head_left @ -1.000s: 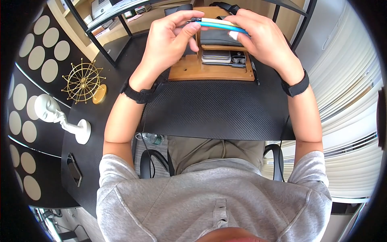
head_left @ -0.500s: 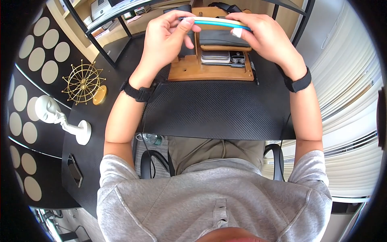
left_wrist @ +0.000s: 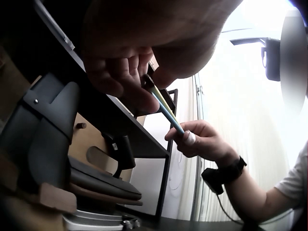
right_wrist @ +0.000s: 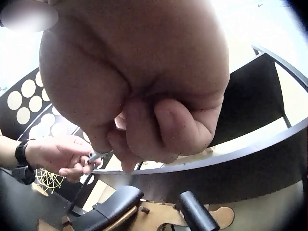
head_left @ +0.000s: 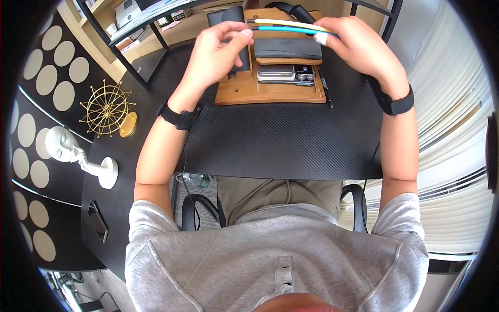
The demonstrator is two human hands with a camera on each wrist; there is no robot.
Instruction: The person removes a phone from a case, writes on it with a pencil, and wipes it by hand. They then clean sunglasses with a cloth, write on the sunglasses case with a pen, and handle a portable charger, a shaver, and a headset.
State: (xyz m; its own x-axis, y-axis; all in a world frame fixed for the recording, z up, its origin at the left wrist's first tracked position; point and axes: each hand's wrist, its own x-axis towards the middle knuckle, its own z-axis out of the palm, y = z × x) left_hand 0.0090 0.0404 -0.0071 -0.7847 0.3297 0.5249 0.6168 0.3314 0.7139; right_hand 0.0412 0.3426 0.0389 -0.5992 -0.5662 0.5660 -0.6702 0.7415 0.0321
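Two slim sticks with dark tips, one pale yellow point(head_left: 286, 22) and one blue point(head_left: 288, 29), run side by side above the desk organizer. Their right ends are pinched by my right hand point(head_left: 358, 49), between the fingers and a thumb with a white wrap point(head_left: 321, 38). My left hand point(head_left: 213, 54) is at the dark tips, its fingers loosely bent and its thumb just below them. In the left wrist view, the blue stick point(left_wrist: 168, 116) slants from the left fingers to the right hand point(left_wrist: 204, 139). The right palm covers most of the sticks in the right wrist view.
Below the hands stands a wooden organizer point(head_left: 270, 96) with a dark case point(head_left: 287, 49) and small devices. On the black desk point(head_left: 280, 140) at left are a gold wheel ornament point(head_left: 107, 108), a white head figure point(head_left: 65, 145) and a phone point(head_left: 97, 221). White blinds point(head_left: 447, 197) hang at right.
My left fingers have come off the stick ends they held. My right hand has moved rightward with both sticks, and their dark tips now show beside the left fingertips.
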